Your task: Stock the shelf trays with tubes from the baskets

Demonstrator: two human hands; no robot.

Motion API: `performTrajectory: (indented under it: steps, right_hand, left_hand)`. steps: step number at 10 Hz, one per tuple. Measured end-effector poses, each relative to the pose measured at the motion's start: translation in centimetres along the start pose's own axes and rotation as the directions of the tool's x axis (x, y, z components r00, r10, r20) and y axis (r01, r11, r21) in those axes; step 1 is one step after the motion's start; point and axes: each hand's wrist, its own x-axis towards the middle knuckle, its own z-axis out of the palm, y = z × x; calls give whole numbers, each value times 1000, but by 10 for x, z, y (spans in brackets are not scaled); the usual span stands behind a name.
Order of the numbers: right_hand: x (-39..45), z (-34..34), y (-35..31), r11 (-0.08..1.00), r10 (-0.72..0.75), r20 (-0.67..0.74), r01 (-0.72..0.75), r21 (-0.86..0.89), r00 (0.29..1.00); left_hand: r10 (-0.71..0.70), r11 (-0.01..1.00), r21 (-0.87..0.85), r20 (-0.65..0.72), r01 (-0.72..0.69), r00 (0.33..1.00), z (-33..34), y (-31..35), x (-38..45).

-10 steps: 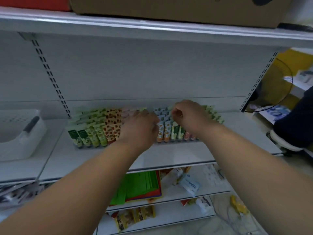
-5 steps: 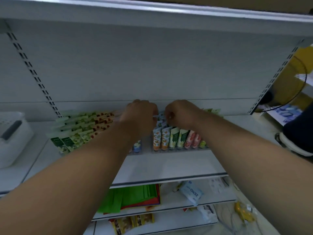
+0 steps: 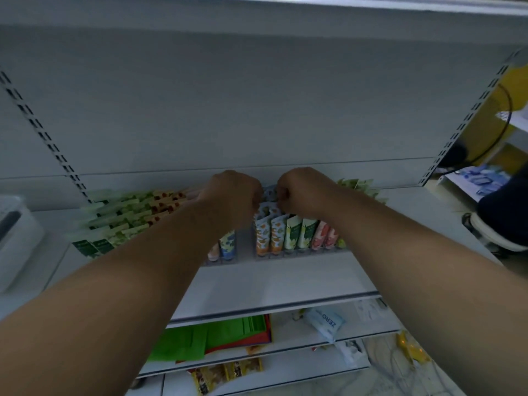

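On the white shelf (image 3: pixel 285 278) stand clear trays (image 3: pixel 300 254) holding upright tubes in rows: orange tubes (image 3: pixel 268 235), green tubes (image 3: pixel 297 232), pink tubes (image 3: pixel 323 234) and a blue tube (image 3: pixel 228 244). More green and orange tubes (image 3: pixel 120 221) fill the tray to the left. My left hand (image 3: pixel 231 195) and my right hand (image 3: pixel 303 190) reach to the back of the rows, knuckles up, fingers curled. Between them they pinch the flat top of a blue-patterned tube (image 3: pixel 270 192). My fingertips are hidden behind the backs of my hands.
A white basket (image 3: pixel 17 238) sits at the shelf's left end. The upper shelf (image 3: pixel 257 12) hangs low overhead. Lower shelves hold green paper packs (image 3: pixel 228 330) and a white packet (image 3: pixel 325 324). Another person's dark sleeve (image 3: pixel 503 212) is at the right.
Both hands slid toward the back of the tray and drew closer together over the blue-patterned tubes. The view tilted up and nearer the shelf.
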Motion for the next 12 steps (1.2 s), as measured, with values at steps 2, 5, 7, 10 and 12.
performTrajectory:
  steps: [2,5,7,10,12]
  right_hand:
    - [-2,0,2,999,-15,-2,15,43,1000]
    - [-24,7,-2,979,-192,-69,196,56,979]
    - [-22,10,-4,990,-140,-85,141,5,987]
    - [-27,10,-4,991,-132,-68,134,28,989]
    - [-33,-2,-3,989,-123,-150,133,57,981]
  left_hand:
    - [38,997,-72,-59,-42,998,4,-5,-5]
    - [141,986,-75,-132,-152,981,2,1,-37]
    - [84,996,-38,-54,-86,995,4,-1,-28]
    - [93,995,-38,-85,-97,992,14,-3,-25]
    - [84,996,8,-137,-84,987,6,3,-36]
